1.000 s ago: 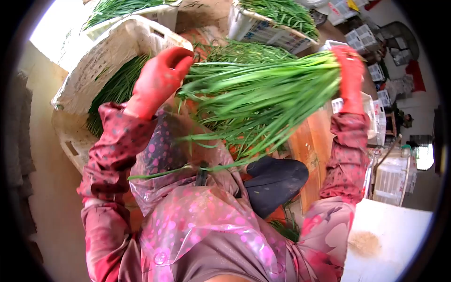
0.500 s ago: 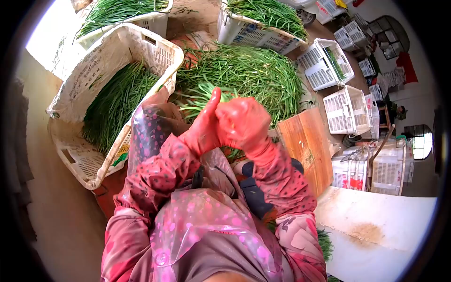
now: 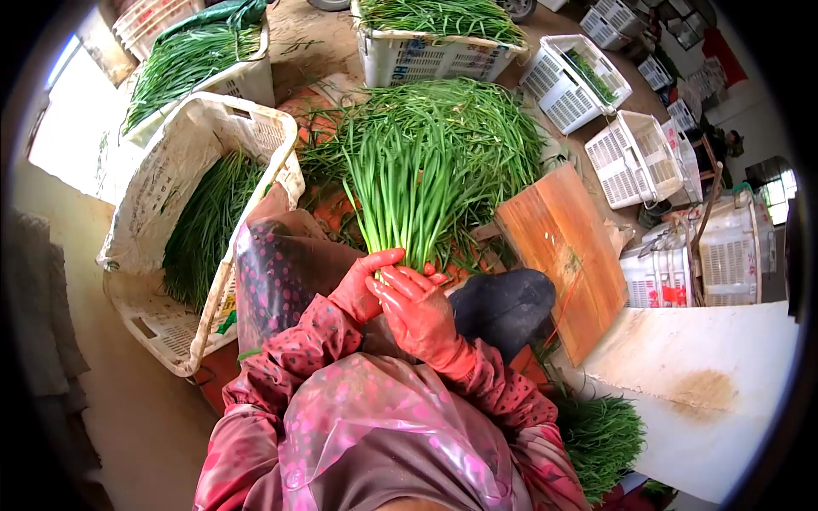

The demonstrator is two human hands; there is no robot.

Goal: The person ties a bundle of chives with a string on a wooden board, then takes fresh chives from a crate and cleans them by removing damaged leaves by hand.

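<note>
A bunch of long green stalks (image 3: 405, 183) stands upright in front of me, leaves pointing away. Both hands wear red rubber gloves and meet at the bunch's lower end. My left hand (image 3: 365, 285) wraps round the base from the left, its thumb across the stalks. Against the base from the right lies my right hand (image 3: 423, 317), fingers together and partly over the left hand. Behind the bunch spreads a large heap of loose green stalks (image 3: 486, 140). A white basket (image 3: 285, 153) with more stalks inside leans open at my left.
A wooden board (image 3: 562, 255) lies right of my knee, beside a white panel (image 3: 707, 375). Filled crates (image 3: 426, 60) stand beyond the heap. More white crates (image 3: 630, 162) line the right. Another green pile (image 3: 601, 439) sits low at the right.
The bunch was swung out flat to the right, then drawn in to the middle; now it is upright with both hands at its base. The right hand has opened out from a fist. The view has shifted.
</note>
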